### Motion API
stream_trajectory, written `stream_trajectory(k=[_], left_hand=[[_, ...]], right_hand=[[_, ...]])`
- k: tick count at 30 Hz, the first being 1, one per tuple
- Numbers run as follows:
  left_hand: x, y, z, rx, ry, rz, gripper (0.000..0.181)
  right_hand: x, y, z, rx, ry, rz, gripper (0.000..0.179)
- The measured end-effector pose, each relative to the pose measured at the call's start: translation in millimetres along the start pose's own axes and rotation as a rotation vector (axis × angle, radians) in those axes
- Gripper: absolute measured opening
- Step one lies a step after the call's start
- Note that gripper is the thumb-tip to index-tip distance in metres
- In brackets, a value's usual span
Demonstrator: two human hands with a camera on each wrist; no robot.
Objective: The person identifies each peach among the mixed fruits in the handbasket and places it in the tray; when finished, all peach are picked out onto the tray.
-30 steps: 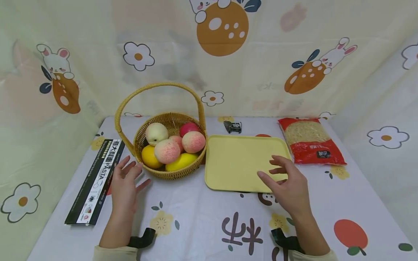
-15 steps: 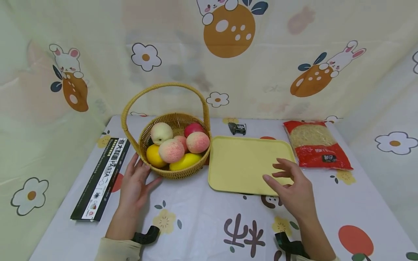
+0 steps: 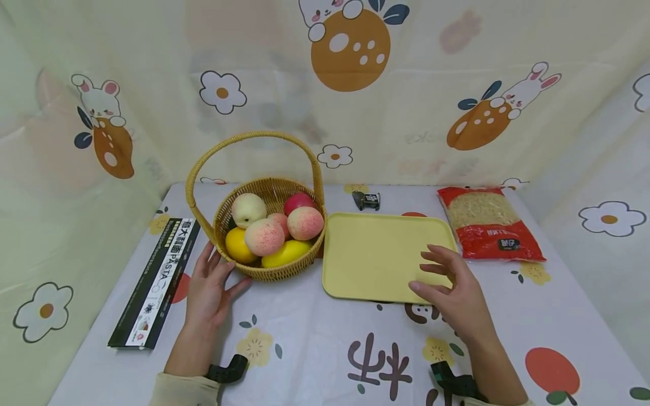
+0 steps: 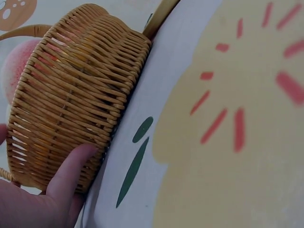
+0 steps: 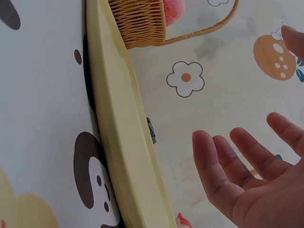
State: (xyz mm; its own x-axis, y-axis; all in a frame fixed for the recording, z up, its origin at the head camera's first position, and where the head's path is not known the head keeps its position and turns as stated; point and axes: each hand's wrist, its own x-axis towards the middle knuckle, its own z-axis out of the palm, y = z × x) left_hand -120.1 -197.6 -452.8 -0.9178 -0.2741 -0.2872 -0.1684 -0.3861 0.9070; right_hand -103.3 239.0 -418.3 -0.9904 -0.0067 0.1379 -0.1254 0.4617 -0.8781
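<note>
A wicker basket [image 3: 276, 274] with a tall arched handle holds fruit: pale pink-speckled peaches [image 3: 264, 237], a creamy white fruit [image 3: 248, 210], a red one [image 3: 298, 203], an orange-yellow one [image 3: 238, 246] and a lemon [image 3: 286, 254]. My left hand [image 3: 207, 296] is at the basket's front left side, fingers spread along the wall; in the left wrist view the thumb [image 4: 71, 173] lies against the weave. Some of its fingers are hidden behind the basket. My right hand [image 3: 459, 299] hovers over the right front corner of the yellow tray [image 3: 376, 256], fingers loosely bent and holding nothing.
A long black and white pasta box [image 3: 152, 287] lies left of the basket. Behind the tray sits a small dark packet [image 3: 367, 201]. A red and clear bag of noodle-like food [image 3: 490, 225] lies at the back right, beside the tray. Patterned cloth [image 3: 274, 96] rises behind the table.
My left hand has moved forward and right, up to the basket's side. The right hand stays over the tray with little change. The head view has shifted slightly.
</note>
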Motion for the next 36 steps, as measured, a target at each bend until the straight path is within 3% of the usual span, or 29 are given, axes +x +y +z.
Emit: stream_trajectory(k=[6,16,27,36], left_hand=[[1.0,-1.7,0.7,0.019,0.014,0.003,0.075],[0.9,-2.4,0.6,0.017,0.025,0.006,0.076],[0.8,-1.9,1.8,0.025,0.05,0.001,0.075],[0.2,-1.8,2.3,0.028,0.052,-0.004,0.075]], right_hand=[[-0.3,5,-2,0.185,-0.061,-0.043,0.076],[0.3,3,-2,0.319,-0.115,-0.059,0.081],[8.8,-7,-5,0.2,-0.141,-0.14,0.089],[28.7,-43,-3,0.114,-0.2,-0.15,0.089]])
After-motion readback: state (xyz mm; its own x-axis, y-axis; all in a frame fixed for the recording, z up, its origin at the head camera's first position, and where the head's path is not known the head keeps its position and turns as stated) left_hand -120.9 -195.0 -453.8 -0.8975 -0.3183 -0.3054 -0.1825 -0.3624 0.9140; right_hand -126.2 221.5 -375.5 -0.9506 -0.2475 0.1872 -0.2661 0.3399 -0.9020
